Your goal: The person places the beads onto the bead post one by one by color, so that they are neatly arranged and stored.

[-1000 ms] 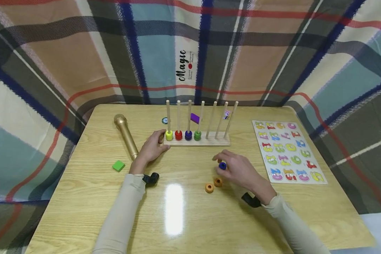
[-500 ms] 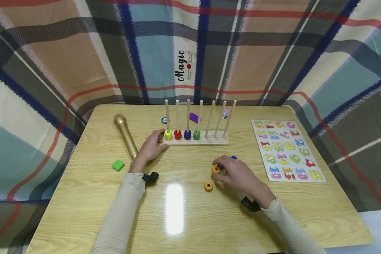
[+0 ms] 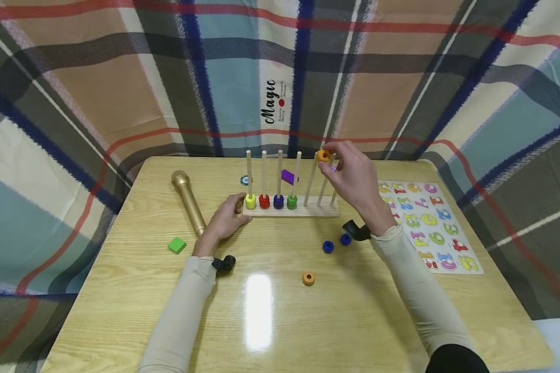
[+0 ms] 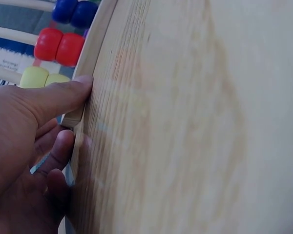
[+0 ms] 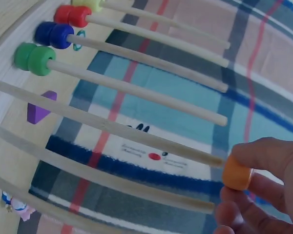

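Note:
My left hand [image 3: 225, 220] grips the left end of a wooden peg rack [image 3: 315, 213], its thumb [image 4: 71, 93] along the base's edge. Pairs of beads sit at the bottom of the first pegs: yellow beads [image 3: 250, 201], red beads [image 4: 59, 47], dark blue beads [image 3: 278, 201] and green beads [image 5: 35, 59]. The remaining pegs on the right are bare. My right hand [image 3: 358, 178] pinches an orange bead [image 5: 237, 174] between thumb and fingers, right at the tip of the fifth peg [image 5: 136, 132]. Another orange bead [image 3: 308, 278] lies on the table.
Two blue beads [image 3: 328, 247] rest below the right forearm. A number board [image 3: 429, 223] lies at right, partly behind the right hand. A gold microphone-shaped object [image 3: 188, 202] and green block [image 3: 177, 245] are at left. A purple block [image 3: 288, 176] sits behind the rack.
My right hand has let go of the blue beads, picked up one orange bead from the table and raised it to the fifth peg's top. My left hand stays at the rack.

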Available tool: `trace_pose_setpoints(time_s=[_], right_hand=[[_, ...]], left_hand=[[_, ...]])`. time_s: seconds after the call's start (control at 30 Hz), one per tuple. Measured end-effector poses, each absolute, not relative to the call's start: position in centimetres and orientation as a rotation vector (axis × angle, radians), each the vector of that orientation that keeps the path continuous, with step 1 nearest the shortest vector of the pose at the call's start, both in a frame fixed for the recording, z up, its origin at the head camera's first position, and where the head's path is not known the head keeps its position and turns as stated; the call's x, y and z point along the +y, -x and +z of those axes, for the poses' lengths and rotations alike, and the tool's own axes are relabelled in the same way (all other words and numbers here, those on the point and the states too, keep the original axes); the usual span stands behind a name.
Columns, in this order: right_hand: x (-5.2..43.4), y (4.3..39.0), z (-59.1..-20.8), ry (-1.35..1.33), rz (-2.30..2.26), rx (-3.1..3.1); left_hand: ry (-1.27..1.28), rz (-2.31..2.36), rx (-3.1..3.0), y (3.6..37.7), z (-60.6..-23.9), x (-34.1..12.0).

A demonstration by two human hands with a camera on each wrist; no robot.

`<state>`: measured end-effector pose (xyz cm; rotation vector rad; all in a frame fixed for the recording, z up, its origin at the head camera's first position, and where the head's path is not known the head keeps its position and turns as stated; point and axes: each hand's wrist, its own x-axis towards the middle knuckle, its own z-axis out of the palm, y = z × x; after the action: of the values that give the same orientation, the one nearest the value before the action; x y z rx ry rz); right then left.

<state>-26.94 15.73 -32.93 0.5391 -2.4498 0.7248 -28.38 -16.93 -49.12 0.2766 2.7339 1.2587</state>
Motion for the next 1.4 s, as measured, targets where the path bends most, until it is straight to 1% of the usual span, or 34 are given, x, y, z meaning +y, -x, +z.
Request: trace_pose_setpoints(time_s=[0.17, 0.4, 0.57, 0.73, 0.83, 0.97, 1.1, 1.2, 1.3, 1.4], right_hand=[[15.4, 27.7, -33.2, -0.520, 0.715, -2.475], [14.8, 28.1, -32.6, -0.502, 0.697, -2.565], [14.4, 28.3, -32.7, -0.477, 0.614, -2.673], [14.4, 27.8, -33.4, -0.454, 0.604, -2.683], [14.8, 26.5, -34.1, -0.485, 0.678, -2.562], [14.8, 23.2, -35.9, -0.641, 0.669, -2.493], [14.5, 18.9, -39.1, -0.832, 0.554, -2.745], [14.5, 16.5, -41.7, -0.914, 0.417, -2.971], [14.7, 15.0, -43.8, -0.918, 0.322, -3.113], [14.8, 14.3, -45.0, -0.901, 0.373, -3.171]], left_hand=[[-0.285, 1.248, 2.734, 28.3, -49.2, -16.7], [-0.281, 1.241, 2.746, 28.2, -49.0, -16.8], [-0.272, 1.243, 2.750, 28.1, -49.1, -17.0], [-0.270, 1.238, 2.744, 28.1, -49.2, -16.9], [-0.282, 1.235, 2.750, 28.2, -49.1, -16.9], [-0.288, 1.230, 2.763, 28.3, -49.0, -17.0], [-0.294, 1.233, 2.777, 28.6, -49.0, -16.9], [-0.301, 1.228, 2.774, 28.6, -49.0, -16.9], [-0.287, 1.234, 2.759, 28.5, -49.1, -16.8], [-0.276, 1.240, 2.751, 28.4, -49.2, -16.8]])
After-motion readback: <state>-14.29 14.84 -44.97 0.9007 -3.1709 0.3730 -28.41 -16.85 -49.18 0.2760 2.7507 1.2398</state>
